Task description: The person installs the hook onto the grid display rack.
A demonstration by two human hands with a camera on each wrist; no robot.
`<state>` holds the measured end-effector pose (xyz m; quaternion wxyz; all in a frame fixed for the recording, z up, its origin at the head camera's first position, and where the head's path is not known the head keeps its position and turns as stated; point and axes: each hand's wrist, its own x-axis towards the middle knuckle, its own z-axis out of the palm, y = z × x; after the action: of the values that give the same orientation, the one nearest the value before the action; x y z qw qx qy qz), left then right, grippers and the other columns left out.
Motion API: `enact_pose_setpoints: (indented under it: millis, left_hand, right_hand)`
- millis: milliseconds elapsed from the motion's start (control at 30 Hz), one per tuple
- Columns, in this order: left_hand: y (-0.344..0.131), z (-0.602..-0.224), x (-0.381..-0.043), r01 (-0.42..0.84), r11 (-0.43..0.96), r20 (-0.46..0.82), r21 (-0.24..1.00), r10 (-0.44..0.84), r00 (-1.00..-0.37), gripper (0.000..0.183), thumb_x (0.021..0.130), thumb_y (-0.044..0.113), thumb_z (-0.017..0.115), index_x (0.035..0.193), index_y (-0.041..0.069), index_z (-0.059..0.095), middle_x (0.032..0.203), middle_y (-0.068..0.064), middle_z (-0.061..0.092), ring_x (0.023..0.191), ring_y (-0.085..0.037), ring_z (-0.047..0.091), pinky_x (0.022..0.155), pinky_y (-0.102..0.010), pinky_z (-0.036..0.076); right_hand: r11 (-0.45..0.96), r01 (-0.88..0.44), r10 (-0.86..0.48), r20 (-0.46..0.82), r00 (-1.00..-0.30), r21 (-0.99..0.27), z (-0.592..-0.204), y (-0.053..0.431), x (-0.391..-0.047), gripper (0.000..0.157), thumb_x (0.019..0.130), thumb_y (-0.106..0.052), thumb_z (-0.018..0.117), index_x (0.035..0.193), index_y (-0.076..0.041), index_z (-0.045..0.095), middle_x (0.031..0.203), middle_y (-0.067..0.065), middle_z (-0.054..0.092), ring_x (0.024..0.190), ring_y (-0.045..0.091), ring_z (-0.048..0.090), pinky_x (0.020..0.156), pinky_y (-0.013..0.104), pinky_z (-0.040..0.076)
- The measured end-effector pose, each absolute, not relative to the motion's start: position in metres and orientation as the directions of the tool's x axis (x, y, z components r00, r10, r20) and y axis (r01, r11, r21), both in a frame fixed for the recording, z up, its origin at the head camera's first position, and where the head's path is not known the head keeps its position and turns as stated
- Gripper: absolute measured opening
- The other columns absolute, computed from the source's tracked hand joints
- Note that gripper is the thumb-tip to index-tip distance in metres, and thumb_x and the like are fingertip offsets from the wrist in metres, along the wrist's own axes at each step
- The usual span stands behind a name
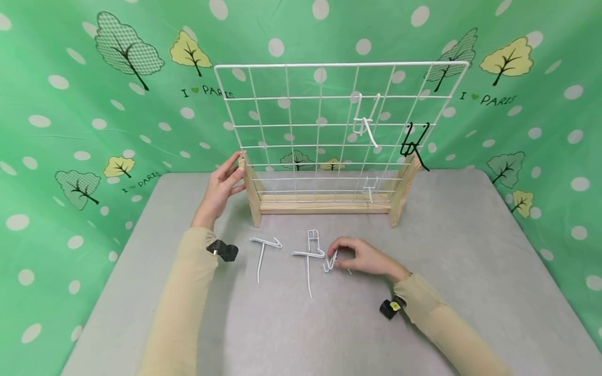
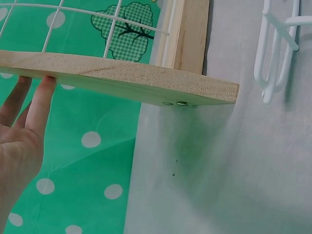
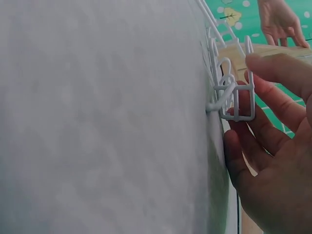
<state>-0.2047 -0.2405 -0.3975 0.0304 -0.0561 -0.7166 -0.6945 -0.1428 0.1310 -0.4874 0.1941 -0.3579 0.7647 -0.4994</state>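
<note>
A white wire grid panel [image 1: 320,96] stands in a wooden base with two side posts. My left hand [image 1: 218,193] touches the outer face of the left wooden post [image 1: 250,190] with its fingertips, the fingers fairly straight in the left wrist view. Low over the table, my right hand [image 1: 369,256] pinches a white wire hook [image 3: 252,103] between thumb and fingers. Just left of it lies another white hook [image 1: 308,271], and farther left a third white hook [image 1: 261,261]. Part of the held hook is hidden behind the fingers in the head view.
On the grid hang a white hook [image 1: 369,130] at upper right, a black hook [image 1: 414,146] near the right post [image 1: 404,190], and a small white hook [image 1: 370,190] low down. A wooden crossbar [image 1: 324,208] joins the posts. Behind the grey table [image 1: 301,334] hangs a green dotted cloth [image 1: 155,120].
</note>
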Motion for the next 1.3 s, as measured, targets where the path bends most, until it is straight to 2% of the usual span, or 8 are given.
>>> enact_pose_setpoints:
  millis: [200, 400, 533, 833, 967, 1133, 1300]
  left_hand:
    - [-0.240, -0.397, -0.205, 0.122, 0.029, 0.121, 0.992, 0.037, -0.992, 0.054, 0.102, 0.017, 0.051, 0.152, 0.011, 0.032, 0.150, -0.020, 0.034, 0.130, -0.037, 0.041, 0.090, -0.031, 0.053]
    - [-0.239, -0.397, -0.205, 0.120, 0.035, 0.118, 0.992, 0.042, -0.992, 0.054, 0.102, 0.018, 0.051, 0.152, 0.013, 0.032, 0.151, -0.019, 0.033, 0.131, -0.037, 0.040, 0.091, -0.032, 0.052]
    - [-0.239, -0.398, -0.205, 0.123, 0.037, 0.121, 0.992, 0.047, -0.992, 0.054, 0.102, 0.018, 0.050, 0.152, 0.013, 0.031, 0.151, -0.020, 0.033, 0.131, -0.037, 0.040, 0.092, -0.033, 0.052]
    - [-0.240, -0.397, -0.204, 0.120, 0.026, 0.118, 0.992, 0.050, -0.992, 0.055, 0.102, 0.018, 0.050, 0.152, 0.012, 0.030, 0.150, -0.021, 0.034, 0.131, -0.038, 0.040, 0.093, -0.033, 0.051]
    - [-0.239, -0.397, -0.203, 0.114, 0.028, 0.113, 0.993, 0.047, -0.992, 0.055, 0.102, 0.018, 0.050, 0.152, 0.012, 0.030, 0.150, -0.021, 0.034, 0.131, -0.038, 0.041, 0.092, -0.032, 0.051]
    - [-0.239, -0.397, -0.203, 0.116, 0.033, 0.114, 0.993, 0.046, -0.992, 0.054, 0.102, 0.018, 0.050, 0.152, 0.012, 0.030, 0.150, -0.021, 0.035, 0.130, -0.037, 0.041, 0.091, -0.031, 0.052]
    - [-0.239, -0.397, -0.203, 0.120, 0.035, 0.118, 0.992, 0.041, -0.992, 0.054, 0.102, 0.019, 0.050, 0.152, 0.012, 0.030, 0.149, -0.021, 0.035, 0.130, -0.037, 0.041, 0.092, -0.032, 0.052]
  right_hand:
    - [0.224, -0.378, -0.749, 0.090, -0.656, -0.899, -0.489, 0.131, -0.146, 0.017, 0.085, 0.002, 0.071, 0.101, -0.002, 0.067, 0.099, 0.008, 0.067, 0.096, 0.023, 0.057, 0.087, 0.031, 0.046]
    - [0.245, -0.359, -0.725, 0.076, -0.685, -0.900, -0.471, 0.128, -0.139, 0.012, 0.085, 0.013, 0.062, 0.095, 0.008, 0.065, 0.093, 0.017, 0.066, 0.089, 0.029, 0.059, 0.081, 0.037, 0.051]
    - [0.249, -0.345, -0.686, 0.086, -0.722, -0.905, -0.454, 0.126, -0.133, 0.010, 0.086, 0.014, 0.060, 0.095, 0.010, 0.064, 0.093, 0.020, 0.065, 0.087, 0.030, 0.059, 0.079, 0.033, 0.051]
    - [0.251, -0.282, -0.555, 0.101, -0.826, -0.926, -0.450, 0.125, -0.132, 0.009, 0.087, 0.009, 0.064, 0.095, 0.010, 0.061, 0.089, 0.018, 0.062, 0.079, 0.022, 0.057, 0.068, 0.026, 0.048]
    - [0.246, -0.275, -0.504, 0.120, -0.856, -0.929, -0.449, 0.125, -0.134, 0.011, 0.086, 0.010, 0.065, 0.096, 0.012, 0.061, 0.088, 0.020, 0.064, 0.079, 0.023, 0.059, 0.071, 0.027, 0.052]
    - [0.235, -0.268, -0.450, 0.140, -0.882, -0.934, -0.465, 0.128, -0.143, 0.011, 0.085, 0.011, 0.066, 0.095, 0.010, 0.062, 0.087, 0.019, 0.064, 0.080, 0.021, 0.061, 0.071, 0.027, 0.053]
    - [0.226, -0.210, -0.439, 0.093, -0.894, -0.951, -0.479, 0.131, -0.149, 0.012, 0.085, 0.009, 0.068, 0.096, 0.008, 0.062, 0.089, 0.015, 0.065, 0.079, 0.016, 0.063, 0.065, 0.021, 0.053]
